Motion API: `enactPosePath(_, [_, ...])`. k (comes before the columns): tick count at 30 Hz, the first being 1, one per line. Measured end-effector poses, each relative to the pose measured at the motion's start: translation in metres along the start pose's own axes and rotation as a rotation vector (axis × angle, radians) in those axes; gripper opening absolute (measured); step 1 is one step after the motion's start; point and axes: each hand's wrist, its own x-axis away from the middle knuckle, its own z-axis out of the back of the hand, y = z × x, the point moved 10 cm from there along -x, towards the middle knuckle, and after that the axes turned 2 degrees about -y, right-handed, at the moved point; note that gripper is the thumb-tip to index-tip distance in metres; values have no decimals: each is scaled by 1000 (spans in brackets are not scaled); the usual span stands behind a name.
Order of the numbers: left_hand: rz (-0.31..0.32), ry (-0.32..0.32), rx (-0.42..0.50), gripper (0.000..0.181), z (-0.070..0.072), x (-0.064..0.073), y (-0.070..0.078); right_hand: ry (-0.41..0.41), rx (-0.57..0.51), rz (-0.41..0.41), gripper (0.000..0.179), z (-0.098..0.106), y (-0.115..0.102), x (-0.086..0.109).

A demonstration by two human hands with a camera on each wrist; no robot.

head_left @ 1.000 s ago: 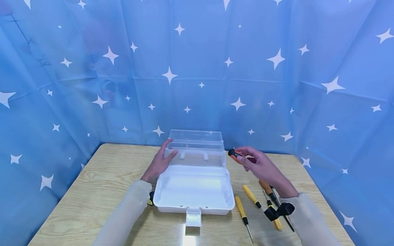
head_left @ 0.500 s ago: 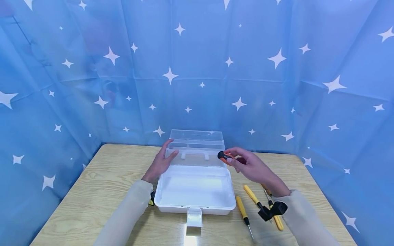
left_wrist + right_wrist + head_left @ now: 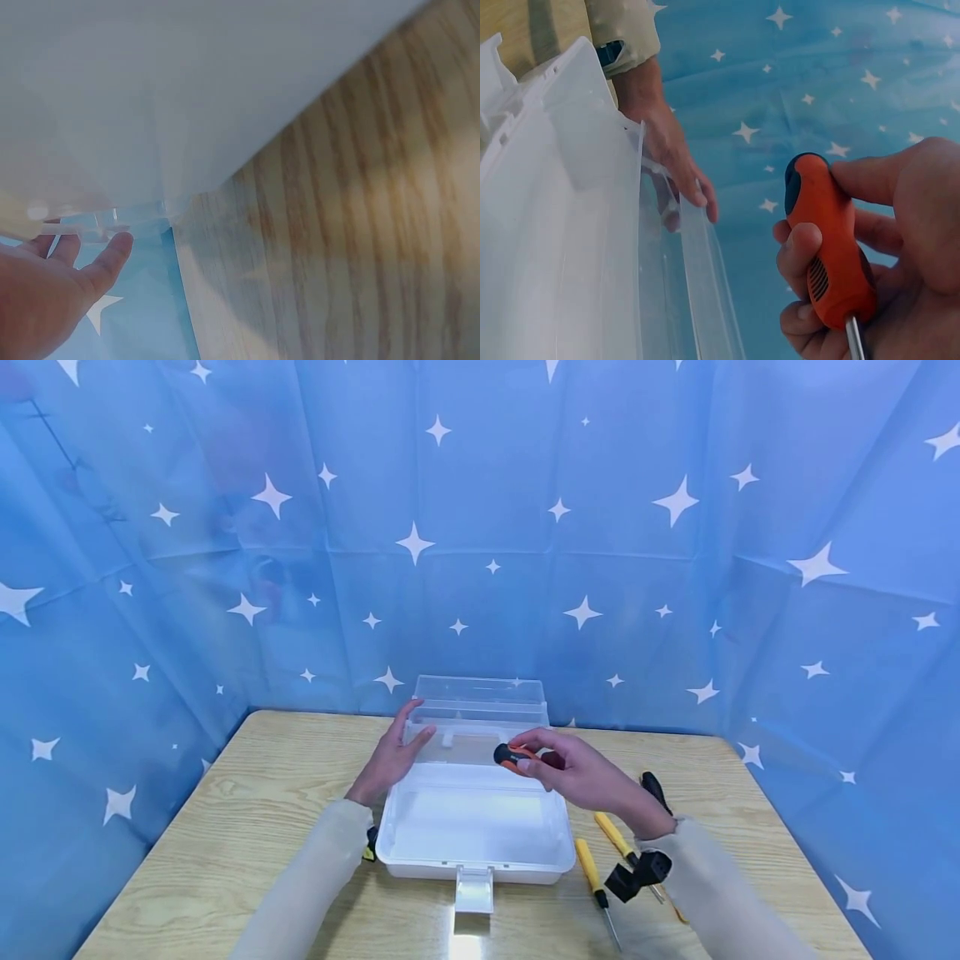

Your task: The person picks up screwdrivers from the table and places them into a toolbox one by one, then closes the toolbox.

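While my left hand (image 3: 386, 762) holds the left edge of the clear lid (image 3: 480, 717), thumb on one side and fingers on the other, the lid stands raised at the back of the white box (image 3: 468, 822); were that hold to slacken or push too hard, I think the lid could swing, or the light-looking box skid on the table (image 3: 225, 827). At the box's front sticks out the latch (image 3: 474, 892), easy to snag in passing. Further right, above the rear of the box and in front of the lid, is the orange-and-black screwdriver (image 3: 513, 758), its handle clamped between the thumb and fingers of my right hand (image 3: 585, 777). Its metal shaft (image 3: 855, 341), showing only in the right wrist view, could scrape the rim or knock the lid, I reckon, if my wrist turned carelessly; the handle might also twist or slip, since I have it more by the finger ends than in a full fist. Rightmost, beside the box, lie two yellow-handled screwdrivers (image 3: 588, 860) and a black handle (image 3: 651, 789), partly hidden by my right arm (image 3: 716, 893), which, dropped low, could sweep them and set them rolling.
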Motion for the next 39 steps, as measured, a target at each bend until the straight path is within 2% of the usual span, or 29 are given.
enactPosePath(11, [-12, 18, -16, 76, 0, 1, 3, -115, -13, 72, 29, -39, -14, -19])
enactPosePath(18, [10, 14, 0, 75, -1, 2, 3, -188, -31, 107, 26, -68, -22, -29])
enactPosePath(27, [10, 3, -18, 74, 1, 2, 4, -255, -49, 56, 23, -96, -15, -36])
enactPosePath(39, [35, -16, 1, 74, -2, 3, 1, -299, -59, 35, 24, -116, -7, -44])
